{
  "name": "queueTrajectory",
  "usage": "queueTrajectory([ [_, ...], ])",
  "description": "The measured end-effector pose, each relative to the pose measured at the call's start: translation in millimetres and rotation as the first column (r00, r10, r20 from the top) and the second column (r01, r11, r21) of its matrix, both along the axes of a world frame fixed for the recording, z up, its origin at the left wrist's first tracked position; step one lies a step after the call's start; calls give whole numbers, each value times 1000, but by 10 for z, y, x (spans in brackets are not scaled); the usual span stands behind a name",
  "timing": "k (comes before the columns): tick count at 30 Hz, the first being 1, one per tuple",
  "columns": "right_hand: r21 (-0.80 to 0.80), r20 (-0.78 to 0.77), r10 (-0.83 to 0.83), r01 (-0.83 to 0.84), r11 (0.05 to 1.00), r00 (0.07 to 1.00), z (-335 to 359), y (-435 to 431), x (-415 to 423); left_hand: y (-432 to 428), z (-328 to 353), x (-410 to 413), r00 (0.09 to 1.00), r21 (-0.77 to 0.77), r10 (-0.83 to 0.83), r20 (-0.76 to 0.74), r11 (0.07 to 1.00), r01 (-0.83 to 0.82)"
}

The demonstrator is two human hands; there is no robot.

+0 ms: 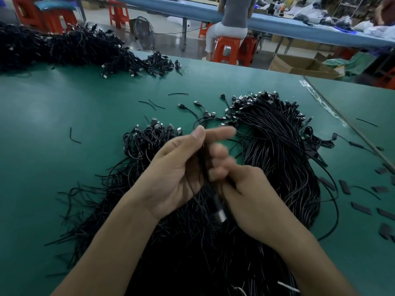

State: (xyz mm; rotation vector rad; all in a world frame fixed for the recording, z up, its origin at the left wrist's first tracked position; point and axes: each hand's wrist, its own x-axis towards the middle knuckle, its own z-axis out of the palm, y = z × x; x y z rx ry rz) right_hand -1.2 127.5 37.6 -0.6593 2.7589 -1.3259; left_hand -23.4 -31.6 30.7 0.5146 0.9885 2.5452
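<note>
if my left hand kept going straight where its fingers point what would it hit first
Likely the big bundle of black cables with silver plugs just beyond the left hand, though its height above them is unclear.

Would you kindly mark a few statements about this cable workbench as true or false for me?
1. The left hand and the right hand both hold one thin black cable. True.
2. The cable's silver metal plug sticks out beneath the hands. True.
3. The flat table top is red. False: it is green.
4. The person in the background sits on a blue stool. False: the plastic stool is orange.
5. The small flat black rectangular pieces lie left of the hands. False: they lie to the right.
</note>
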Motion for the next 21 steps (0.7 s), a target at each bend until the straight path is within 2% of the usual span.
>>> queueTrajectory([
  [2, 141, 29, 34, -37, 989, 999, -5, 7, 38, 27, -49, -40, 989, 7, 148, 2, 989, -148],
  [3, 171, 43, 45, -52, 984, 998, -1, 15, 58, 40, -84, -60, 964, -59, 265, -25, 962, -266],
  [4, 184, 37, 54, -60, 981, 998, 13, 27, 72, 49, -123, -80, 915, -171, 392, -92, 899, -402],
  [5, 185, 13, 57, -58, 981, 998, 40, 40, 78, 54, -158, -94, 847, -296, 494, -197, 794, -531],
  [6, 165, -20, 53, -49, 985, 998, 75, 58, 77, 50, -177, -101, 790, -399, 526, -315, 682, -613],
  [7, 125, -57, 41, -34, 992, 998, 114, 78, 62, 43, -183, -95, 768, -478, 489, -414, 602, -640],
  [8, 75, -98, 20, -13, 997, 995, 146, 105, 36, 32, -170, -80, 782, -538, 405, -474, 569, -622],
  [9, 33, -134, -3, 7, 999, 991, 179, 131, 4, 23, -143, -56, 816, -590, 308, -489, 573, -569],
  [11, -22, -187, -24, 21, 1000, 982, 221, 170, -49, 38, -83, 2, 901, -660, 152, -407, 633, -405],
  [15, -167, -206, -41, 6, 986, 978, 254, 154, -102, 26, -1, 73, 982, -697, 28, -186, 701, -152],
  [18, -327, -155, -101, 45, 944, 983, 220, 110, -142, -65, 66, 61, 998, -527, -49, -30, 850, 26],
  [21, -301, -86, -108, 78, 951, 990, 108, 15, -126, -127, 98, 23, 986, -188, -134, 100, 970, 151],
])
